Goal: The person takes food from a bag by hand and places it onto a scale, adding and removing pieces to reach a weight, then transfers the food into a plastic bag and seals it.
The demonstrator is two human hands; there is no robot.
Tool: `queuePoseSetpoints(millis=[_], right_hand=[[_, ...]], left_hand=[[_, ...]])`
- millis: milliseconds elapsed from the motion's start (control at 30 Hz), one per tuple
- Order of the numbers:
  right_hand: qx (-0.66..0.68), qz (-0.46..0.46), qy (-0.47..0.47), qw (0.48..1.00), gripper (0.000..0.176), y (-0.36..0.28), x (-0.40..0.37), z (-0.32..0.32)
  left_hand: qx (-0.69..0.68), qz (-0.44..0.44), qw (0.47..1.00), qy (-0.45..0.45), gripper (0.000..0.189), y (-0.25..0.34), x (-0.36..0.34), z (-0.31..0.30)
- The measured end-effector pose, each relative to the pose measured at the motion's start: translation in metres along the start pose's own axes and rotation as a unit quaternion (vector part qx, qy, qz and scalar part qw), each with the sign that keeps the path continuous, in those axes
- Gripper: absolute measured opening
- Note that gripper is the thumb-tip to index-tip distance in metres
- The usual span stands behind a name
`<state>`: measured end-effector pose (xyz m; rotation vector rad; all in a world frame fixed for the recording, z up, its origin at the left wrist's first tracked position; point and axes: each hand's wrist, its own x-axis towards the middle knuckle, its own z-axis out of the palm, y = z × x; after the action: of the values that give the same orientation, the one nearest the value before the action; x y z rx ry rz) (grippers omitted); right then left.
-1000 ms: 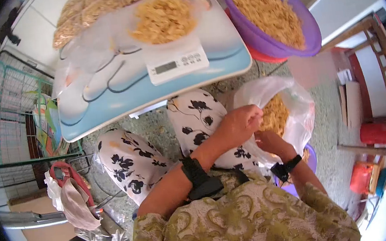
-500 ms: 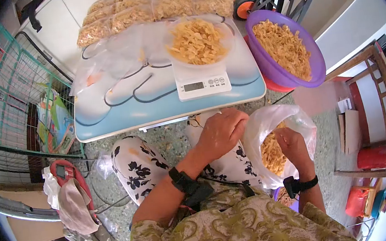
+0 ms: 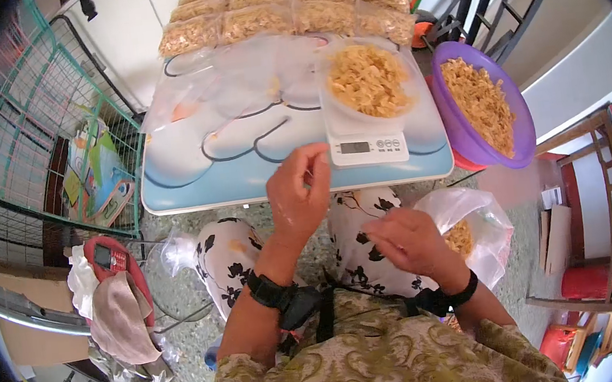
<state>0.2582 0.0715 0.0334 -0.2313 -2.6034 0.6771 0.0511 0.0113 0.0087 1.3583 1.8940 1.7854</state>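
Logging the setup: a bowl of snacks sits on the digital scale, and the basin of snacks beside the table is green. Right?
Not quite: the head view shows the basin beside the table is purple, not green. The bowl of snacks does sit on the digital scale.

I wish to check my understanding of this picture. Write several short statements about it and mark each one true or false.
1. The scale carries a filled container. True.
2. The purple bowl is empty. False: it holds snack pieces.
3. Filled bags lie along the table's far edge. True.
4. The left hand is inside the plastic bag. False: it is raised at the table's near edge.
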Motion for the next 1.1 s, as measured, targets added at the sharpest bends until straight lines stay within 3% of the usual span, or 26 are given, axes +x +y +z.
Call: queuePoseSetpoints(millis=[67,233,300,433,500,533,733,800,900,1033,1100], right_hand=[[-0.013,-0.011,-0.038,0.999,0.022,-0.002,0.015,0.010],[0.019,-0.071,0.034,0.997,0.020,-0.004,0.077,0.018],[0.031,-0.060,0.068,0.995,0.020,-0.014,0.104,0.016],[0.088,-0.081,0.096,0.988,0.020,-0.017,0.166,0.031],[0.200,0.005,0.117,0.973,0.022,-0.006,0.189,0.052],[0.203,0.001,0.113,0.973,0.022,-0.001,0.199,0.060],[0.184,-0.021,0.092,0.978,0.025,0.017,0.256,0.102],[0.104,-0.112,0.087,0.984,0.031,0.022,0.274,0.114],[0.040,-0.167,0.084,0.982,0.041,0.020,0.295,0.130],[0.111,-0.106,-0.006,0.988,0.050,0.008,0.321,0.146],[-0.014,-0.110,-0.034,0.993,0.048,0.007,0.327,0.153]], left_hand=[[0.066,0.016,0.992,0.105,0.014,-0.014,0.004,-0.006],[0.026,-0.015,0.982,0.184,0.012,-0.023,0.010,-0.010],[-0.084,-0.066,0.971,0.212,0.011,-0.028,0.011,-0.009],[-0.228,-0.077,0.945,0.222,0.007,-0.026,0.007,-0.014],[-0.340,-0.119,0.908,0.214,0.002,-0.027,0.004,-0.020],[-0.337,-0.118,0.908,0.220,0.002,-0.025,0.002,-0.023],[-0.318,-0.137,0.915,0.207,0.004,-0.019,-0.006,-0.037],[-0.320,-0.124,0.906,0.247,0.003,-0.018,-0.005,-0.042],[-0.353,-0.111,0.890,0.268,0.005,-0.022,-0.004,-0.048],[-0.300,-0.120,0.904,0.280,0.007,-0.020,-0.001,-0.054],[-0.316,-0.122,0.891,0.302,0.009,-0.023,0.000,-0.056]])
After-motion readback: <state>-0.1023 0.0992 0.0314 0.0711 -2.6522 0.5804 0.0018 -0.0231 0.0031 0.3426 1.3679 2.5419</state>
